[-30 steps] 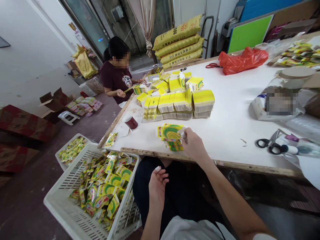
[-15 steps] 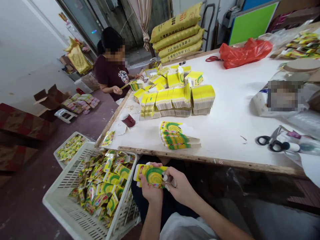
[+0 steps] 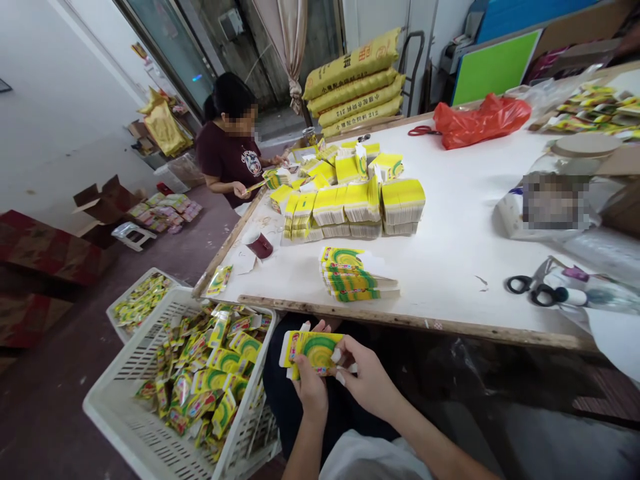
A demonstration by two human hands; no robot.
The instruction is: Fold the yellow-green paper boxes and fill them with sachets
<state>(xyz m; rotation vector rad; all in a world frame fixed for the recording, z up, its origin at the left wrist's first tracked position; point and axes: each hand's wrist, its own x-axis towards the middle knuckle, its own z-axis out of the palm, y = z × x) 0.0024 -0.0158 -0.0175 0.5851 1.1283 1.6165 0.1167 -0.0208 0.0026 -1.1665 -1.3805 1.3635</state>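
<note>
To get over the worktop (image 3: 455, 227), the right hand (image 3: 367, 377) must clear its wooden edge (image 3: 420, 323). Right of the fanned cartons (image 3: 347, 275) I see a broad passage, stopped by black-handled scissors (image 3: 531, 291). Behind the fan, a narrow strip ends at the stacked cartons (image 3: 345, 203). A crate (image 3: 137, 423) blocks the left; underneath seems too dark to judge.

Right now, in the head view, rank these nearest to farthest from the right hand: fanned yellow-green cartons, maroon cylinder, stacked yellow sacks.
1. Fanned yellow-green cartons: on the table, ahead of the right hand.
2. Maroon cylinder: on the table, farther left.
3. Stacked yellow sacks: beyond the table's far side.
</note>
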